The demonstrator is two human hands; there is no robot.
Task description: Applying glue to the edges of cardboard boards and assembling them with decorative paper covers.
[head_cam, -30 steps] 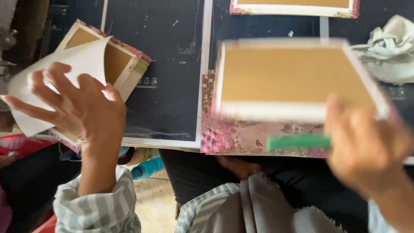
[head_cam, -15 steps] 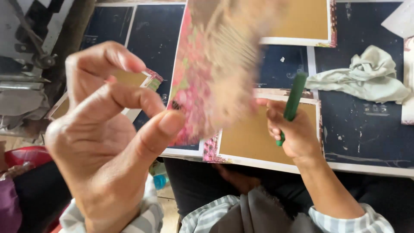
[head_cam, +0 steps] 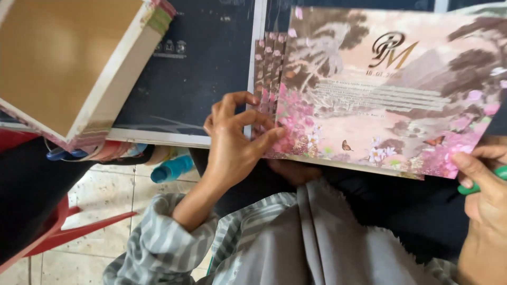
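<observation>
Both hands grip a floral printed board (head_cam: 380,89): left hand (head_cam: 237,142) at its lower-left corner, right hand (head_cam: 486,184) at lower-right.

The left hand (head_cam: 237,140) is raised from a striped-sleeved forearm, palm down, fingers curled and thumb extended rightwards with fingertips pinched closed, while the right hand (head_cam: 483,184) sits at the frame's right edge, fingers curled closed, thumb extended leftwards, wrist partly out of view.
</observation>
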